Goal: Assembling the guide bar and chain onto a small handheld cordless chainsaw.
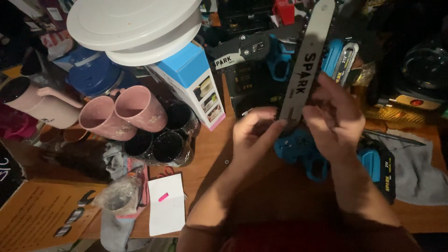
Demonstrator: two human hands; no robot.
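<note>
A small blue and black chainsaw body (298,149) lies on the wooden table (210,154) under both my hands. A grey metal guide bar (305,60) with a chain along its edge rises from it toward the far side. My left hand (254,135) presses fingers against the bar's lower end. My right hand (333,119) grips the same lower end from the right. A black battery pack (383,170) sits at the saw's right end.
Pink mugs (123,114) and black cups (161,140) crowd the left, under stacked white lids (135,25) and a blue-white box (196,81). A second saw (252,53) lies at the back. A grey cloth (415,168) lies right, a white card (167,210) front left.
</note>
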